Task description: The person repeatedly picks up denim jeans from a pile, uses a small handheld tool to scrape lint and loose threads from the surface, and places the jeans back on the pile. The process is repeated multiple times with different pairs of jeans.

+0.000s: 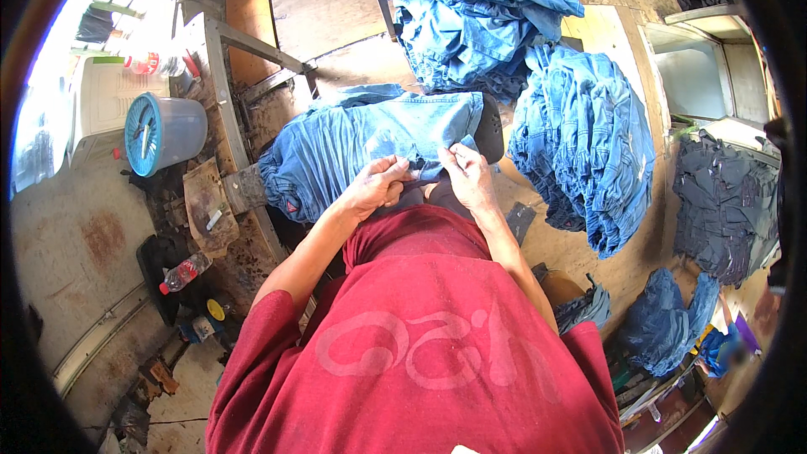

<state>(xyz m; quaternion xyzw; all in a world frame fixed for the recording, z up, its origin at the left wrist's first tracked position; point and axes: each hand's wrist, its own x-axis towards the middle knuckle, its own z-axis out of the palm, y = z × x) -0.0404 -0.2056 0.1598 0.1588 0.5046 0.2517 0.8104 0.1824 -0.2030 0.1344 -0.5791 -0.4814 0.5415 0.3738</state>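
Both hands working the jeans' hem!
Left hand (378, 187) and right hand (467, 175) pinch the blue jeans (353, 147); next move likely needs steady fingertip grip.

A worn wooden workbench (336, 8) fills the upper centre of the frame. Directly on it lie heaped blue denim garments (471, 8) at top and another blue denim pile (588, 143) at right.
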